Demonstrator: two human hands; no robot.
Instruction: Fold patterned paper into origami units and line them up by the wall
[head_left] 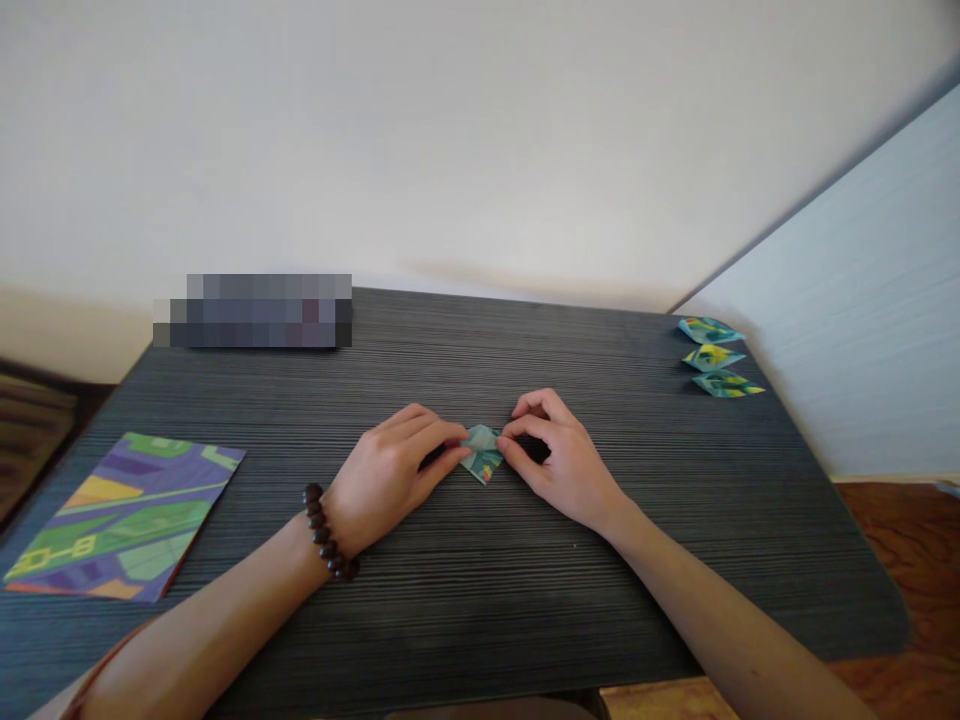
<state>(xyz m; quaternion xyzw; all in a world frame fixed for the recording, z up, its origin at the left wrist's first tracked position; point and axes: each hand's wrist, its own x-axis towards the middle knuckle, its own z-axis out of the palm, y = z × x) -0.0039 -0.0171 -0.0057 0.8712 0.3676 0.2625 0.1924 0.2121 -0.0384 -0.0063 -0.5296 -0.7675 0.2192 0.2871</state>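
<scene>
Just below the frame's centre, I see from out here the small folded paper (481, 464), pinched by its sides: left hand (391, 462) narrow on one, right hand (568, 466) on the other! Three folded pieces (714, 358) right, patterned paper (131, 520) lower left.

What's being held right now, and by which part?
The folded paper: the left hand pinches its left corner, the right hand its right corner, each between thumb and finger.
</scene>
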